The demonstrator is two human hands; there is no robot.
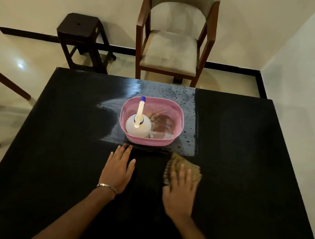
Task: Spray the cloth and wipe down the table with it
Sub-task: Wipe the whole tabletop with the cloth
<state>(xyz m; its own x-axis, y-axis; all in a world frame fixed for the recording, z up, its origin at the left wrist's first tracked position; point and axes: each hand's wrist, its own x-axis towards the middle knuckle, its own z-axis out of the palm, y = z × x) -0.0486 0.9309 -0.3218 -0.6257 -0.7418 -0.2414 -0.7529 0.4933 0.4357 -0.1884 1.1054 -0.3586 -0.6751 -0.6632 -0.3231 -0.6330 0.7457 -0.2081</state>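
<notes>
A person's two bare forearms reach forward over a glossy black rectangular desk (47, 165), seen from above. The left hand (118, 167) lies flat on the desk surface, palm down, fingers straight and slightly spread, holding nothing; a thin silver bracelet (107, 187) circles its wrist. The right hand (180, 191), blurred, presses flat with straight fingers on a brownish-tan folded cloth (177, 161), which lies on the desk just to the right of the left hand and near the front of the basket.

Just beyond the hands, at the middle of the desk, sits a pink perforated plastic basket (173, 109) with rounded corners. Inside it, on the left side, stands a translucent white plastic spray bottle (138, 127) with a white trigger head and a blue nozzle tip. A brownish patch shows on the right of the basket floor; what it is cannot be told.

The desk around the basket glistens, with dark droplets dotted across the sheen.

Beyond the far edge of the desk stand a wooden armchair with grey cushions (171, 51) and, to its left, a dark brown plastic stool (82, 30), both on a pale tiled floor against a cream wall.
</notes>
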